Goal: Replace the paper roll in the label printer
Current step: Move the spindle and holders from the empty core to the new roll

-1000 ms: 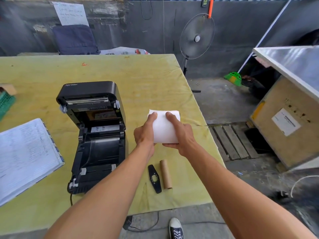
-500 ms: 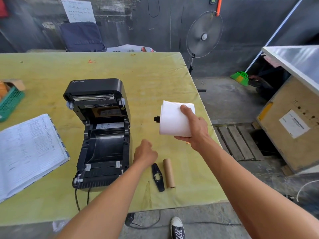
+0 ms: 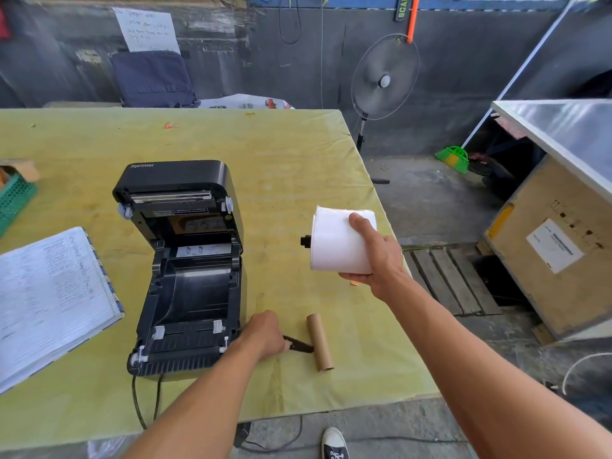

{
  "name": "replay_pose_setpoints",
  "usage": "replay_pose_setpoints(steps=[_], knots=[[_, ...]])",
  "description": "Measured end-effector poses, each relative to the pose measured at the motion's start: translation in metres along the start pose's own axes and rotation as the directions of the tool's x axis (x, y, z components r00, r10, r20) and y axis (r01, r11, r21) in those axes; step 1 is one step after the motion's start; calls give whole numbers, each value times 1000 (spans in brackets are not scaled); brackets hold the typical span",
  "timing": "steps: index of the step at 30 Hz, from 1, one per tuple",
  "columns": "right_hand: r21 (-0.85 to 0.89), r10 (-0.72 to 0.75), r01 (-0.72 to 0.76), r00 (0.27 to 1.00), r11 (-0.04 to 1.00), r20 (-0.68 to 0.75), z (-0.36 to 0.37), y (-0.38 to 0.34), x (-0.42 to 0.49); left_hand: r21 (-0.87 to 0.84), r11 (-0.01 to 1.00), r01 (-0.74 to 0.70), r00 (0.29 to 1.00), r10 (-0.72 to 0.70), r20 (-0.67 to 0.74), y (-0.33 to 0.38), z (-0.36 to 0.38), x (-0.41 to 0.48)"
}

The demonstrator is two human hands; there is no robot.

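Item: fresh white cylindrical paper roll (image 3: pixel 337 241), held clear of the yellow-green covered desk (image 3: pixel 291 154) in the right hand (image 3: pixel 377 256), fingers wrapped round its barrel; a black spindle end (image 3: pixel 305 241) protruded from its left face. Item: flat black plastic spindle end-plate (image 3: pixel 299 345), lying on the desk and touching the spent brown cardboard core (image 3: pixel 319 342); left hand (image 3: pixel 263 336) closed over its near end, fingers curled, though whether the grip was complete could not be told. Item: black label printer (image 3: pixel 185 270), lid raised, roll bay empty. Handling note, by judgement: the plate wanted lifting by its edges, its central hole aligned square to the protruding spindle end and pressed home fully, the roll kept level meanwhile, before lowering the assembly into the bay.
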State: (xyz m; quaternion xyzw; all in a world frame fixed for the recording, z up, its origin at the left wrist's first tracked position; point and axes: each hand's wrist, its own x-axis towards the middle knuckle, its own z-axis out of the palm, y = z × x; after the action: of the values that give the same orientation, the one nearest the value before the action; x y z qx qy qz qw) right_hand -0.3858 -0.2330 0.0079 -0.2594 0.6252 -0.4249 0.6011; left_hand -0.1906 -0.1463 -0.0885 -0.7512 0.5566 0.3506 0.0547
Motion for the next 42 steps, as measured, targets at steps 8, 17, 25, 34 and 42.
replay_pose_setpoints(steps=[8, 17, 25, 34, 42], knots=[[2, -8, 8, 1000, 1000, 7, -1, 0, 2, 45, 999, 25, 986, -18, -165, 16, -29, 9], [-19, -4, 4, 1000, 1000, -2, -4, 9, 3, -717, 603, -350, 862, -93, -498, 65, -69, 8], [2, -27, 27, 1000, 1000, 11, -5, 4, 0, -685, 517, -513, 821, 65, -567, 72, -56, -7], [-40, -65, 66, 997, 997, 28, -1, -5, -6, -787, 326, -524, 837, 27, -547, 80, -54, -16], [-57, -87, 89, 996, 994, 34, 2, -6, -10, -828, 269, -492, 854, -36, -519, 71, -57, -9]])
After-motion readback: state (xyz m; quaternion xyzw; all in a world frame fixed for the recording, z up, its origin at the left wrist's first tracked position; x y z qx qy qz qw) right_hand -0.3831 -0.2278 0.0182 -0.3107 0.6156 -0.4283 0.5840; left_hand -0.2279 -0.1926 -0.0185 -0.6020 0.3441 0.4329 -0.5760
